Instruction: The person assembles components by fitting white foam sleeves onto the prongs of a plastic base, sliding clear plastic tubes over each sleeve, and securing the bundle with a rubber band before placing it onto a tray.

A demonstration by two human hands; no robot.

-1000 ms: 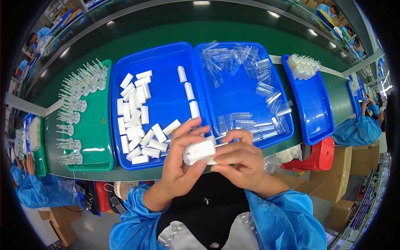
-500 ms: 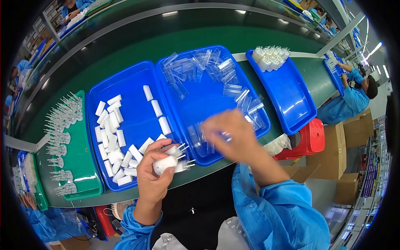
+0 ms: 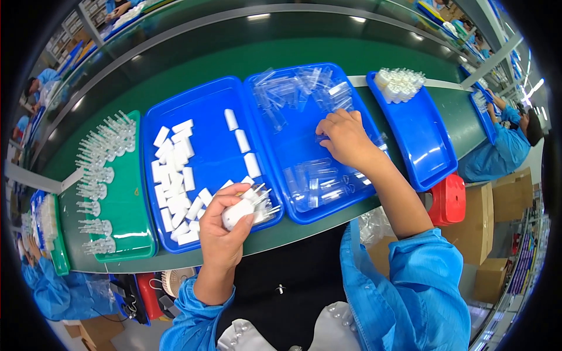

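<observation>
My left hand (image 3: 218, 231) is closed around a white rounded piece (image 3: 237, 214) with clear parts and several thin pale prongs pointing to the right. It is above the near right corner of a blue tray (image 3: 202, 105) of white cylinders (image 3: 174, 153). Over the blue tray to its right (image 3: 295, 152), my right hand (image 3: 350, 139) has its fingers curled down and pinched on a clear plastic tube (image 3: 321, 138), partly hidden by the fingers. Other clear plastic tubes (image 3: 316, 180) lie in loose piles at the near and far ends of that tray.
A green tray (image 3: 124, 205) at the left bears rows of pronged clear pieces (image 3: 98, 167). Another blue tray (image 3: 421, 140) at the right has white pronged pieces (image 3: 400, 85) at its far end. A red stool (image 3: 448, 199) and cardboard boxes (image 3: 473, 216) stand beyond the bench edge.
My right hand has moved away from me, from the near part of the tube tray to its far right side. My left hand keeps its hold on the white piece. The whole view has shifted slightly.
</observation>
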